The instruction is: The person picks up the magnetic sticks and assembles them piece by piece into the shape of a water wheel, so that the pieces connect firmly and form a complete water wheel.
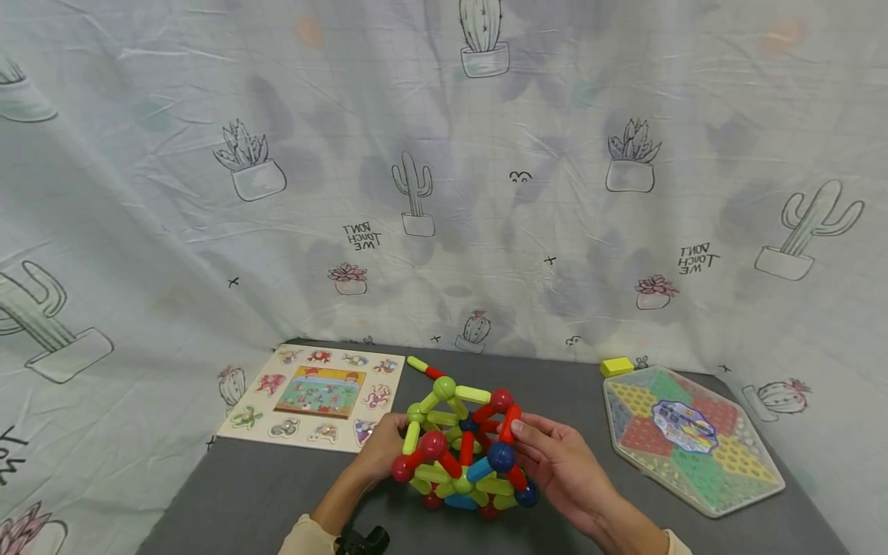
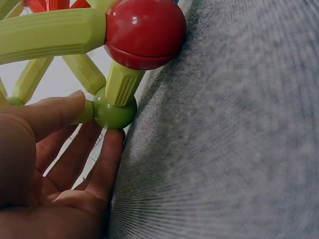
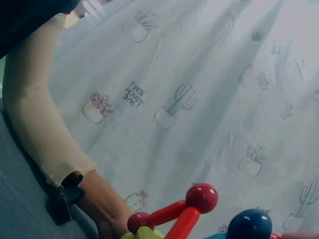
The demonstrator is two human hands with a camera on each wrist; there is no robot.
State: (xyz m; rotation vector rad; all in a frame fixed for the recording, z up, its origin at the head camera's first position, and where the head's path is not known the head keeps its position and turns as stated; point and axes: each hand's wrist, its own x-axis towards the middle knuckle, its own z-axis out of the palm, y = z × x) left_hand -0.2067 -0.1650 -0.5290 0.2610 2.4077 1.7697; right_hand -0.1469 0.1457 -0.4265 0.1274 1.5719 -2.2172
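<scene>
A magnetic ball-and-rod structure (image 1: 462,484) stands on the table between both hands, built of green, red and blue rods and balls. My left hand (image 1: 383,449) holds its left side. In the left wrist view, the thumb lies on a green rod beside a green ball (image 2: 114,112), with fingers below; a red ball (image 2: 144,32) is above. At the structure's upper right, my right hand (image 1: 565,470) pinches a red rod (image 1: 510,424) between thumb and fingers, under a red ball (image 1: 502,400). The right wrist view shows little of that hand, but includes a dark blue ball (image 3: 250,225).
Behind on the left lies a wooden animal puzzle board (image 1: 243,389). A hexagonal game board (image 1: 708,447) lies at right, with a yellow block (image 1: 617,367) by its far corner. A green-and-red stick (image 1: 418,364) lies behind the structure. A patterned curtain (image 1: 486,254) hangs behind the table.
</scene>
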